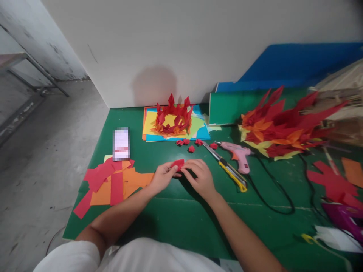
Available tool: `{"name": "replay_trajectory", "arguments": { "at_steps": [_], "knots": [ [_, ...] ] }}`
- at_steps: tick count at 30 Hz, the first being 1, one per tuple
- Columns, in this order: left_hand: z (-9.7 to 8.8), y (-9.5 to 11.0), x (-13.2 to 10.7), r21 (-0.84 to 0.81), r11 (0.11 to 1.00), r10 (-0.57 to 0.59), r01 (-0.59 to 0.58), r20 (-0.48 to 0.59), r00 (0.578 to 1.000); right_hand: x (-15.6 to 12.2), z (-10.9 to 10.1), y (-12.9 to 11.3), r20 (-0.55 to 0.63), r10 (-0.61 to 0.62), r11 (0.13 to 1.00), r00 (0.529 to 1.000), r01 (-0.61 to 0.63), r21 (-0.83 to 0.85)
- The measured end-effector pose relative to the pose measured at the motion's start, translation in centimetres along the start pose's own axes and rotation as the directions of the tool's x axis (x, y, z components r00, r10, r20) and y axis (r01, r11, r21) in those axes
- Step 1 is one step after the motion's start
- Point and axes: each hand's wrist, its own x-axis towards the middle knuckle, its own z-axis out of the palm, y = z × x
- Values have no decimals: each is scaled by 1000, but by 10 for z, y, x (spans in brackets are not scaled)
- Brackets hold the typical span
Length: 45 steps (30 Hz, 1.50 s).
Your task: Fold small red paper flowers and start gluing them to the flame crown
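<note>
A small piece of red paper point(178, 164), partly folded, is pinched between my two hands above the green table. My left hand point(164, 175) grips its left side, thumb on top. The fingertips of my right hand point(200, 176) close on its right edge. Just beyond my hands lie several small folded red paper pieces point(191, 149). Farther back, a red and orange paper crown point(173, 119) sits on a stack of coloured paper sheets point(149, 126). To the right are a yellow cutter knife point(231, 173) and a pink glue gun point(239, 155).
Loose red and orange paper strips point(116, 185) lie at left, below a blurred-out phone-like rectangle point(121, 144). A large flame-like paper piece point(280, 126) stands at right. A black cord point(272, 207) loops across the green table point(176, 223). A purple tool point(344, 219) lies at far right.
</note>
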Motion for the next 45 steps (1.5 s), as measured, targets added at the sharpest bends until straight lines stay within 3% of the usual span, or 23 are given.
{"name": "replay_trajectory", "arguments": {
  "at_steps": [9, 16, 20, 31, 45],
  "knots": [
    [-3, -5, 0, 73, 997, -19, 16, 42, 999, 1, 2, -1, 57, 121, 992, 991, -123, 37],
    [-3, 6, 1, 22, 996, -88, 88, -5, 996, -1, -2, 4, 65, -30, 999, 997, 29, 24],
    [-3, 6, 1, 12, 997, -80, 80, 3, 997, 1, -4, 1, 45, -48, 999, 998, 48, -3],
    [-1, -7, 0, 42, 999, -12, 12, -7, 1000, 2, 4, -8, 46, 232, 954, 972, -236, 185],
    [0, -8, -1, -25, 999, -27, 27, -5, 1000, 1, 6, -7, 18, 289, 933, 957, -285, 221]
  ]
}}
